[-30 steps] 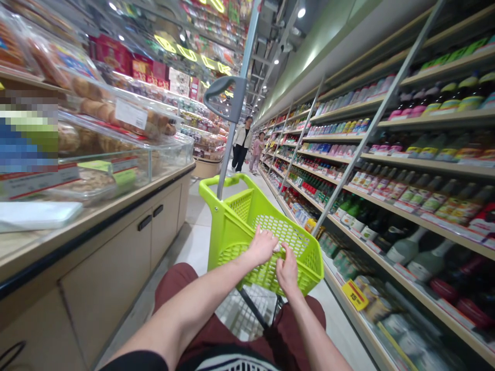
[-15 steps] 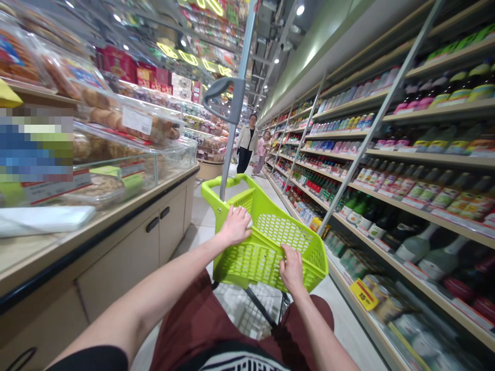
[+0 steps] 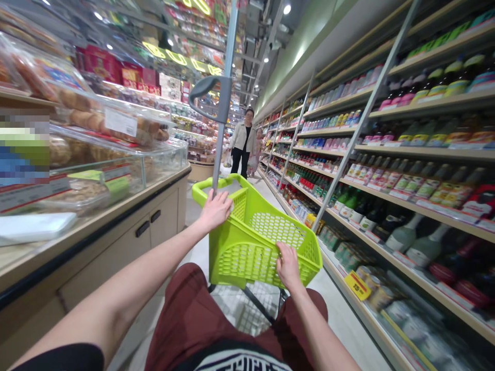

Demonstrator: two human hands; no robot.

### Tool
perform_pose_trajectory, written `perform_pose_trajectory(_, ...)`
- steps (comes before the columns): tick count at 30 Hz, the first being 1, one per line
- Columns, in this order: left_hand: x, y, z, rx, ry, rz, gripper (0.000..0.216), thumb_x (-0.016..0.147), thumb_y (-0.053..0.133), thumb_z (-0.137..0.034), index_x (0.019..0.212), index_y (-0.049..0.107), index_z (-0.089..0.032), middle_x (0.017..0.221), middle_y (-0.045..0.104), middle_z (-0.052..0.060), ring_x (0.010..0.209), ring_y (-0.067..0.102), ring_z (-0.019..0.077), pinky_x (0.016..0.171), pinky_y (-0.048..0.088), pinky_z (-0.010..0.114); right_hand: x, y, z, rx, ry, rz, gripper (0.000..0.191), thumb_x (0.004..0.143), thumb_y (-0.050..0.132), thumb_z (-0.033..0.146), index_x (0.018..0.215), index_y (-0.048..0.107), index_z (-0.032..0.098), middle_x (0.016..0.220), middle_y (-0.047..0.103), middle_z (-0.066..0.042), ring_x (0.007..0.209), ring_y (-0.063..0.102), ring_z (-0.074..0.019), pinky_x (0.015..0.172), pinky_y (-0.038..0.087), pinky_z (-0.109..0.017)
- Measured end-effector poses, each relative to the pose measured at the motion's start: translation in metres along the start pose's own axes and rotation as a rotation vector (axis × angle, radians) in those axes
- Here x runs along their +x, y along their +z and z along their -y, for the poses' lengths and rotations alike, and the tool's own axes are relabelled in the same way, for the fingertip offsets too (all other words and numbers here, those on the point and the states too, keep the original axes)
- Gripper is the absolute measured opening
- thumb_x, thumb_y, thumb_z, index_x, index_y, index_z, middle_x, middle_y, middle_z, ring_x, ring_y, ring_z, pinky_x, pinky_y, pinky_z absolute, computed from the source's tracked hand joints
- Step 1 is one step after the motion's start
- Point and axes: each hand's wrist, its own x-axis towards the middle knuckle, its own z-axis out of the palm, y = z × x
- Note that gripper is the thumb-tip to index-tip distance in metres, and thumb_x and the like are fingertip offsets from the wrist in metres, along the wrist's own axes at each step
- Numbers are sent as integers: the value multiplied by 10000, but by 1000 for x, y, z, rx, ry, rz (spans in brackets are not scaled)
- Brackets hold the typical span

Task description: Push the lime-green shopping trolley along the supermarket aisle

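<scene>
In front of my knees stands a lime-green shopping cart (image 3: 251, 252) with a perforated plastic basket. My left hand (image 3: 215, 210) lies on the near rim at its left end, close to the grey pole (image 3: 217, 154). A bit of white, like a wipe (image 3: 231, 206), peeks out by its curled fingertips; most of it is hidden under the hand. My right hand (image 3: 288, 265) grips the near rim towards the right end, fingers hooked over the edge. No goods show in the visible part of the basket.
Shelves of bottles and cans (image 3: 417, 180) line the right side. Left is a wooden counter (image 3: 116, 257) with packaged baked goods (image 3: 112, 123). A person (image 3: 242, 141) in a light jacket stands in the aisle, another behind. A grey loop handle (image 3: 211, 98) sits on the pole.
My left hand has slid left along the rim towards the pole, with the white wipe. My right hand keeps its hold. The person in the light jacket looks nearer.
</scene>
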Motion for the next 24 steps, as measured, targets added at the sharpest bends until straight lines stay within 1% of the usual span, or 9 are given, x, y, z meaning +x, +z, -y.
perform_pose_trajectory(2,-1,2,-1,-16,-15,21,201,806,362,-251,871,549,-210,935,554,65,959,457,211,1012,110,459,0,0,1,2,1,-10,536,633,366,39,1148,469,147,1143,537,-94,1100,436,-200,958,271,-425)
perform_pose_trajectory(5,-5,9,-15,2,-28,58,186,788,390,-263,805,557,-183,787,545,61,855,482,210,996,157,454,-1,3,2,-3,6,-27,532,631,367,40,1143,473,144,1135,541,-97,1092,442,-202,954,274,-427)
perform_pose_trajectory(8,-9,15,-35,-5,2,75,180,773,417,-268,812,561,-168,802,544,84,867,476,231,963,210,456,-2,7,1,-9,19,-45,534,630,367,42,1142,472,152,1138,538,-95,1096,441,-205,953,275,-438)
perform_pose_trajectory(11,-13,17,-48,-27,75,81,182,778,420,-253,859,558,-167,848,546,97,893,472,233,935,256,431,-2,8,0,-11,15,-47,533,635,365,43,1146,467,154,1143,536,-94,1102,439,-203,956,273,-442)
perform_pose_trajectory(14,-14,14,-45,-60,110,79,173,788,412,-224,884,552,-189,876,552,81,895,484,216,952,232,447,-2,7,-1,-16,2,-41,534,638,360,42,1150,465,152,1138,539,-96,1102,439,-201,953,278,-438)
perform_pose_trajectory(18,-9,6,-19,-11,10,42,190,807,382,-220,901,546,-208,894,562,62,882,504,210,982,147,516,-2,7,-1,-14,-8,-36,551,633,359,39,1161,461,161,1148,535,-92,1107,436,-202,953,278,-438)
perform_pose_trajectory(20,-7,4,-12,12,-7,29,196,811,377,-233,903,546,-199,903,561,66,894,503,212,983,154,510,-2,8,0,-11,3,-45,552,629,361,38,1157,464,161,1147,536,-92,1103,438,-203,956,274,-441)
perform_pose_trajectory(22,-7,7,-18,2,24,38,198,813,376,-236,886,552,-180,898,557,82,907,495,218,960,218,473,-2,9,1,-6,23,-58,546,629,364,39,1149,469,164,1137,541,-89,1097,441,-204,956,272,-444)
perform_pose_trajectory(24,-9,14,-36,-36,61,64,205,816,369,-225,858,559,-163,872,553,99,901,488,224,903,292,432,-2,9,2,2,40,-62,534,631,365,39,1139,475,163,1130,544,-88,1096,441,-204,958,267,-446)
